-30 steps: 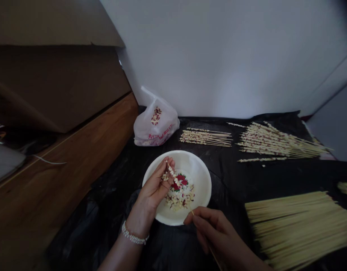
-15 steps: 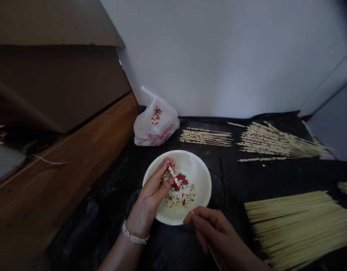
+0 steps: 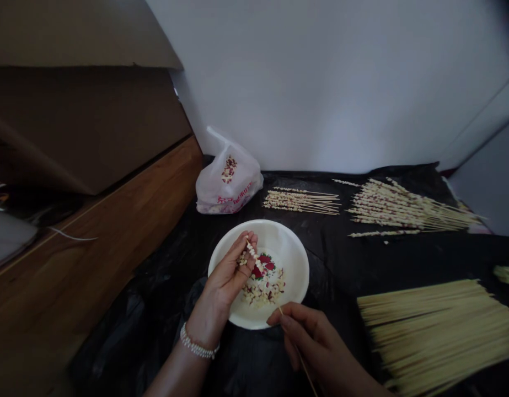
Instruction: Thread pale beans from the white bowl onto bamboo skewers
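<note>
My left hand [image 3: 232, 267] is cupped over a white bowl [image 3: 298, 264], its thumb and fingertips closed about the tip of a thin wooden skewer. Small cream-coloured pieces [image 3: 253, 252] are threaded along that end, and a few loose ones lie against its curled fingers. Lower right, my right hand [image 3: 310, 336] pinches the skewer's bare shaft [image 3: 306, 370], which slants down towards me. Loose cream and dark-red pieces [image 3: 262, 291] cover the near part of the bowl's floor, beside a printed red and green pattern. Their exact kind is unclear.
Behind the bowl stands a white plastic bag [image 3: 231, 184] of similar pieces. Filled skewers lie in a small bundle [image 3: 299, 199] and a larger pile [image 3: 397, 207]. Bare skewers [image 3: 436, 331] are stacked at right on black plastic sheeting [image 3: 155, 309]. A large cardboard box [image 3: 84, 105] stands left.
My right hand has shifted very slightly left, and the skewer's shaft shows more plainly below it. My left hand stays almost still over the bowl.
</note>
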Tool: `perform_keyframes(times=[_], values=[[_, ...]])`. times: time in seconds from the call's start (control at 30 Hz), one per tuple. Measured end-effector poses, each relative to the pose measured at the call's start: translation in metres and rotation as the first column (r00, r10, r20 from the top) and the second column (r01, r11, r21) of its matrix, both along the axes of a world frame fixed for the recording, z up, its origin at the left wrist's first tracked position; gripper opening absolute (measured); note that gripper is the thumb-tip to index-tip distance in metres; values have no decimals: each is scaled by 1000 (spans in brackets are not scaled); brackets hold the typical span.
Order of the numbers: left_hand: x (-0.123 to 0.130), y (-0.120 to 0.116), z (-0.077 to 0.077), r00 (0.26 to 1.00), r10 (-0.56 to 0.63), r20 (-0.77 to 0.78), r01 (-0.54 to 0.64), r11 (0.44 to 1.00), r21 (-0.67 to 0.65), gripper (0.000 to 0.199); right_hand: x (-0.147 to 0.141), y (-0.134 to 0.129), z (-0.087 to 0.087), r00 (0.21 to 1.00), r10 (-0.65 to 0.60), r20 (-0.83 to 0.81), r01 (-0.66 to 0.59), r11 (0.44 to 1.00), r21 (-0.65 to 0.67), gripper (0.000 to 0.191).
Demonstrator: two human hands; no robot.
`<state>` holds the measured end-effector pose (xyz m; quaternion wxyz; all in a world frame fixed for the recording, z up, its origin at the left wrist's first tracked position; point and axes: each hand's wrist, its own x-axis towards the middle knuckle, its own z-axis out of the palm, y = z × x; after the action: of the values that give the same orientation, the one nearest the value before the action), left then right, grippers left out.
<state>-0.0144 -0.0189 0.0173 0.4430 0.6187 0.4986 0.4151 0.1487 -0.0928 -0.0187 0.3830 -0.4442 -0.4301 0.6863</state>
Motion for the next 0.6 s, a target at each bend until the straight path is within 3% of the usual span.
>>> perform_keyframes(times=[0.2,0.37,0.6], values=[[2,1,0,999,30,29,-30,1000,-9,55,1,-1,2,1000,15,3,-15,1000,-12,40],[-1,8,-12,991,8,132,-1,998,-59,61,1,0,0,1000,12,1,-12,1000,-6,40],[-4,15,-19,989,31,148,-19,996,-84,63,1,-1,0,1000,19,4,-19,1000,-20,40]])
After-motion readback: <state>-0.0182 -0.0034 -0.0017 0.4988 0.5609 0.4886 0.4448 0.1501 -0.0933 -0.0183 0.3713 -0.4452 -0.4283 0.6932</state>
